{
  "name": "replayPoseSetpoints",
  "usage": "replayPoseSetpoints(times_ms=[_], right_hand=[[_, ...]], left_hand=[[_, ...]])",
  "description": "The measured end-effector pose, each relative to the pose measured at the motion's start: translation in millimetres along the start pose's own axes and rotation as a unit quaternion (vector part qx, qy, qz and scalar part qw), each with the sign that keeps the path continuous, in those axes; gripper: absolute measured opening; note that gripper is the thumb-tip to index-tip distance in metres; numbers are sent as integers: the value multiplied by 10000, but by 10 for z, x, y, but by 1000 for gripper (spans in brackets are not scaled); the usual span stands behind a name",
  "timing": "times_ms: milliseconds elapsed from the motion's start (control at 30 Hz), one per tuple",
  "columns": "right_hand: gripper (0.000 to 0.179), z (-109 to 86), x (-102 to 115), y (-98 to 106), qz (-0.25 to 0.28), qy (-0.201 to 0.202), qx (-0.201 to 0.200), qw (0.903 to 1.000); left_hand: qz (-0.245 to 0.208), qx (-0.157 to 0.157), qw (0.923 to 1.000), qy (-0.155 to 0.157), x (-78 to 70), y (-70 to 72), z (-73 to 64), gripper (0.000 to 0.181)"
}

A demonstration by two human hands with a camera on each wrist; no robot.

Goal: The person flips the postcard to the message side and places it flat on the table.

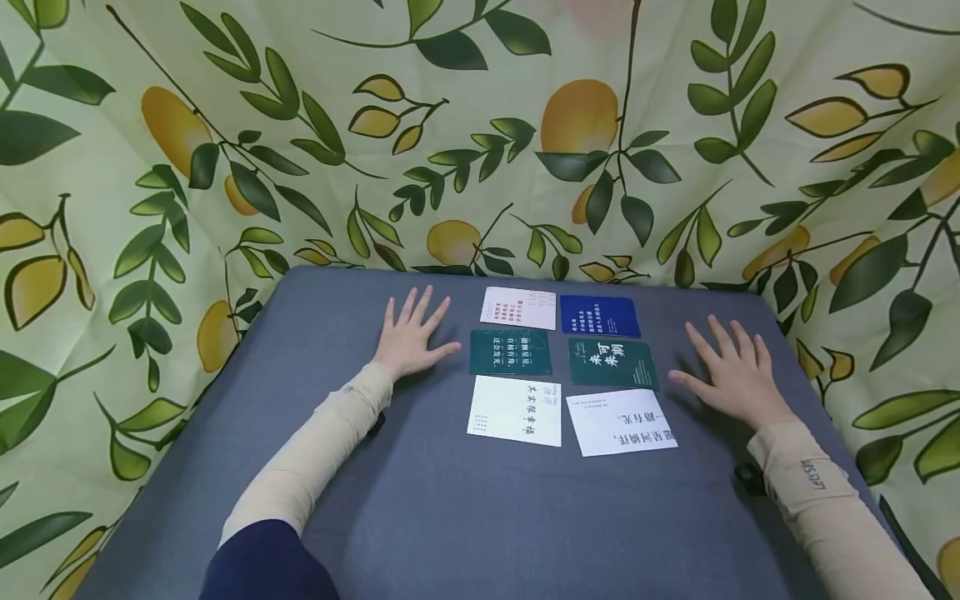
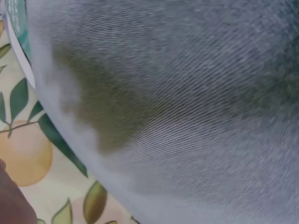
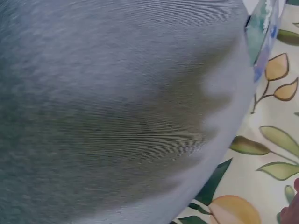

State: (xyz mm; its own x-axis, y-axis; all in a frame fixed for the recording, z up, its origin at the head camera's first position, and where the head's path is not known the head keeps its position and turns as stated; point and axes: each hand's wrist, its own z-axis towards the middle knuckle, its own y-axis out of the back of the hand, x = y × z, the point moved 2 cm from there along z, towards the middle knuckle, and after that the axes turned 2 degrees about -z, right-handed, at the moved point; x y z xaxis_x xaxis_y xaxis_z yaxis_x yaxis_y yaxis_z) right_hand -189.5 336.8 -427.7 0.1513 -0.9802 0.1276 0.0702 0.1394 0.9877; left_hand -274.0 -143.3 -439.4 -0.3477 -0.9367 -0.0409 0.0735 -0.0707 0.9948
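Observation:
Six cards lie in two columns on the grey cloth-covered table, so several in all: a pink-white card (image 1: 517, 308), a blue card (image 1: 599, 317), a dark green card (image 1: 510, 352), another green card (image 1: 612, 362), a white card (image 1: 514, 411) and a slightly turned white card (image 1: 622, 422). Printed characters show on each. My left hand (image 1: 411, 336) is spread, palm down, left of the cards, its thumb pointing towards the green one. To their right my right hand (image 1: 731, 373) is spread likewise, thumb close to the right-hand green card. Both hands hold nothing.
A grey table (image 1: 435, 517) fills the lower middle. Behind it and along both sides hangs a pale curtain (image 1: 480, 100) printed with leaves and orange fruit. Small dark wrist devices sit under both cream sleeves (image 1: 318, 442).

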Motion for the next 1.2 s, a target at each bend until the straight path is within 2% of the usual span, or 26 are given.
replayPoseSetpoints(times_ms=[133,300,433,533,633,767,867,967,1200], right_hand=[[87,48,80,84,16,94,-121,9999],[81,114,214,239,-97,352,-273,9990],[74,185,363,393,-36,474,-290,9984],[68,282,514,465,314,494,-187,9981],[61,418,695,480,902,450,-63,9949],[54,652,920,424,1761,284,-4,9840],[49,848,1046,349,2270,159,-18,9738],[45,1030,1142,266,2664,-18,64,9639],[39,1340,1248,50,3481,-620,265,9350]], left_hand=[[82,-131,9997,-208,-31,111,5,84],[-16,-208,9985,-516,-133,349,26,81],[51,-438,9958,-804,-249,547,60,74],[120,-441,9947,-926,-324,660,100,68],[-41,-331,9960,-829,-389,730,179,62],[-879,-250,9944,-525,-479,762,340,51],[-1717,-155,9849,-172,-539,737,467,43],[-2392,-123,9706,238,-579,666,594,38],[-3471,-158,9342,804,-625,446,843,29]])
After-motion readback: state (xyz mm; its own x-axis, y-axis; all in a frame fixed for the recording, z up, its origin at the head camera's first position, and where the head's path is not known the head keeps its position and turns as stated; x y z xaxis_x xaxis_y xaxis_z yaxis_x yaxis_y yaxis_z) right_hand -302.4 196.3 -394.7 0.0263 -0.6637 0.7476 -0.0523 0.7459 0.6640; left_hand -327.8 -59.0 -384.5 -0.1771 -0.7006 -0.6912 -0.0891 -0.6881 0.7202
